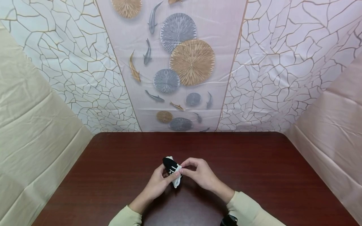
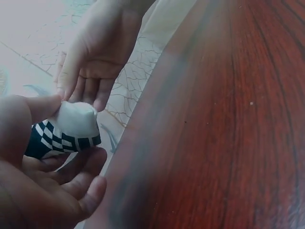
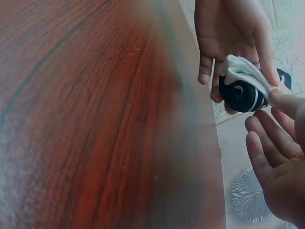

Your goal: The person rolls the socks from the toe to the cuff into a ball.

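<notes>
A small rolled-up black-and-white sock bundle [image 1: 171, 165] is held between both hands above the table. Its cloth is black with white stripes in the head view, and a checkered band and white cloth [image 2: 78, 119] show in the left wrist view. My left hand [image 1: 159, 183] grips the bundle from the left, thumb on top and fingers underneath. From the right, my right hand [image 1: 202, 174] pinches the white folded edge [image 3: 245, 71] between thumb and forefinger. Its other fingers spread loosely in the right wrist view.
The dark red-brown wooden table [image 1: 113, 163] extends around both hands. Behind it hangs a patterned cloth backdrop [image 1: 178, 103], with plain beige cloth [image 1: 36, 141] along the left side and more on the right. A black band [image 1: 229, 220] is at the right sleeve.
</notes>
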`<state>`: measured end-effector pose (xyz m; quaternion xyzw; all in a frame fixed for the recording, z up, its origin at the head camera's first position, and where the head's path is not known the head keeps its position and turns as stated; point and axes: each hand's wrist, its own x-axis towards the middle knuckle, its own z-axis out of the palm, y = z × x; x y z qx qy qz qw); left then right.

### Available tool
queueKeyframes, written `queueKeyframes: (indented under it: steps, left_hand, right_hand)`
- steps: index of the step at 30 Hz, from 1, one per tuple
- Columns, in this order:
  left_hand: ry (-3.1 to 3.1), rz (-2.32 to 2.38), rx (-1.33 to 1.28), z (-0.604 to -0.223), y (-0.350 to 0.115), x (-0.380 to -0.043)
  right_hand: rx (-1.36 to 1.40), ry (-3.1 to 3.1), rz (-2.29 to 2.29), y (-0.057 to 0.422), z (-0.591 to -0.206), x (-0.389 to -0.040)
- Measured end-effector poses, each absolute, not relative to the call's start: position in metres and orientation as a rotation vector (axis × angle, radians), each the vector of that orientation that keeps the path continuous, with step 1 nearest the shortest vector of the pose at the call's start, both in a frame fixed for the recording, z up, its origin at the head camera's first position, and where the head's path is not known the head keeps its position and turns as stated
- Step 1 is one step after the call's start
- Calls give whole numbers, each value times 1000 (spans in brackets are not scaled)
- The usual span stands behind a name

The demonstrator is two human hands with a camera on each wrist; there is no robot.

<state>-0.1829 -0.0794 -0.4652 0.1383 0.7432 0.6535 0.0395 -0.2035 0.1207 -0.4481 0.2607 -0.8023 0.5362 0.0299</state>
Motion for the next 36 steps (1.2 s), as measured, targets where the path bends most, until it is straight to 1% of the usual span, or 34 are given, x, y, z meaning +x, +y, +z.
queueKeyframes:
  steps: [4,12,18,30,36]
  left_hand:
    - [2244,2039,414,-466,-79,-183]
    - [2198,2075,429,-470,-79,-186]
    - [2212,2104,458,-471,-80,-185]
    - [2364,1982,588,-467,-81,-183]
    - [2340,1967,576,-466,-80,-181]
  right_hand:
    - [791,-2489,1610,121,-451,-203]
    - [856,-2486,1681,120,-447,-200]
    - [839,-2492,1711,121,-454,-203]
    - [774,-2511,1704,116,-460,-201]
    - [775,-2520,1684,114,-461,-200]
